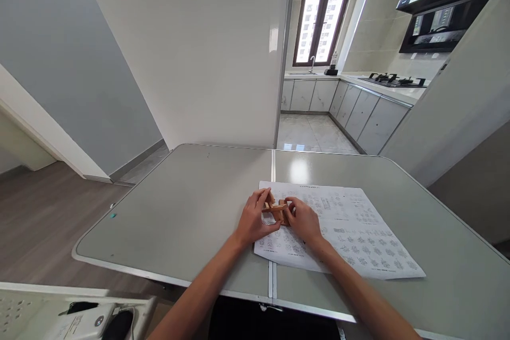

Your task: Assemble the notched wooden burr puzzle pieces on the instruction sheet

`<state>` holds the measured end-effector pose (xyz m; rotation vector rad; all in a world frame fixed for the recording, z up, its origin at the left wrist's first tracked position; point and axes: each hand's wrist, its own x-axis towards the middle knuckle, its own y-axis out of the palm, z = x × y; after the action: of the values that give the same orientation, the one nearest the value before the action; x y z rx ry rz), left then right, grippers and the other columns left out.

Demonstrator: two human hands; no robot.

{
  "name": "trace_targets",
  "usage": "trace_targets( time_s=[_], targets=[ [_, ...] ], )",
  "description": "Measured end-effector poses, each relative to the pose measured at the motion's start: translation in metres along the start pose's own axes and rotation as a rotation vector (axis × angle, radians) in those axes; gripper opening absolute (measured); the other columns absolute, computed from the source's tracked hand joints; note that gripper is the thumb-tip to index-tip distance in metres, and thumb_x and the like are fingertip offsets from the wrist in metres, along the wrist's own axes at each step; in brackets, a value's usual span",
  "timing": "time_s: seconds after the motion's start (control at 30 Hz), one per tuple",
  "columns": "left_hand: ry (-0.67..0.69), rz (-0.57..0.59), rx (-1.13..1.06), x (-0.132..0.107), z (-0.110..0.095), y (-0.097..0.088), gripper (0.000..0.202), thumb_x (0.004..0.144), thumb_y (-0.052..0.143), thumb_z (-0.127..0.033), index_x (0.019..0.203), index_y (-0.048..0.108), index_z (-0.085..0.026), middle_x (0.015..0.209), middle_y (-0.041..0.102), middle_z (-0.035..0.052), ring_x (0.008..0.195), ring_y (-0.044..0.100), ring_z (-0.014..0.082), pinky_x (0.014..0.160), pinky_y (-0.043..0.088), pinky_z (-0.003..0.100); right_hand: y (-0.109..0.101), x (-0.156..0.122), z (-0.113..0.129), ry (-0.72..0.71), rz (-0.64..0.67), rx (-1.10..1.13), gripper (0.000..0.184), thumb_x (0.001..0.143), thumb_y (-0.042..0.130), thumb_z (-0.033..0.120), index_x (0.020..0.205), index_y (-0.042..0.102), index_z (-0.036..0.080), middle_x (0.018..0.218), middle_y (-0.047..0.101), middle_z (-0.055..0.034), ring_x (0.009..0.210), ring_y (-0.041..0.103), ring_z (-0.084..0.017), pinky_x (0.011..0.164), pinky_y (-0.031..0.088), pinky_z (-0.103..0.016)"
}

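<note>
A small wooden puzzle of crossed interlocking bars (276, 209) sits between my two hands, just above a printed instruction sheet (358, 228) on the grey folding table (187, 212). My left hand (254, 219) grips the puzzle's left side, fingers curled round the bars. From the right, my right hand (303, 218) pinches its other side. Both hands hide most of the puzzle.
The table's near edge (223, 292) runs close to my body, with a seam down its middle. A white plastic surface (59, 313) at the lower left carries a white device and dark items. Behind the table is a white wall and a kitchen doorway.
</note>
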<state>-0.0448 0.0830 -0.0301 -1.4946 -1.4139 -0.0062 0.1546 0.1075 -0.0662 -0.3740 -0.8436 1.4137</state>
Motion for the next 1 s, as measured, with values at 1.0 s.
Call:
trace_targets(
  time_s=[1.0],
  targets=[
    [-0.299,-0.039,-0.379,0.005,-0.009,0.002,0.087,0.071,0.091,-0.043,0.146,0.050,-0.026,0.133,0.063,0.0105,0.108,0.064,0.0248,0.096,0.055,0.043,-0.027,-0.001,0.020,-0.044,0.308,0.863,0.038,0.093,0.065,0.057,0.106,0.069,0.021,0.072,0.064,0.0010,0.052,0.057,-0.014,0.051,0.048,-0.029]
  ],
)
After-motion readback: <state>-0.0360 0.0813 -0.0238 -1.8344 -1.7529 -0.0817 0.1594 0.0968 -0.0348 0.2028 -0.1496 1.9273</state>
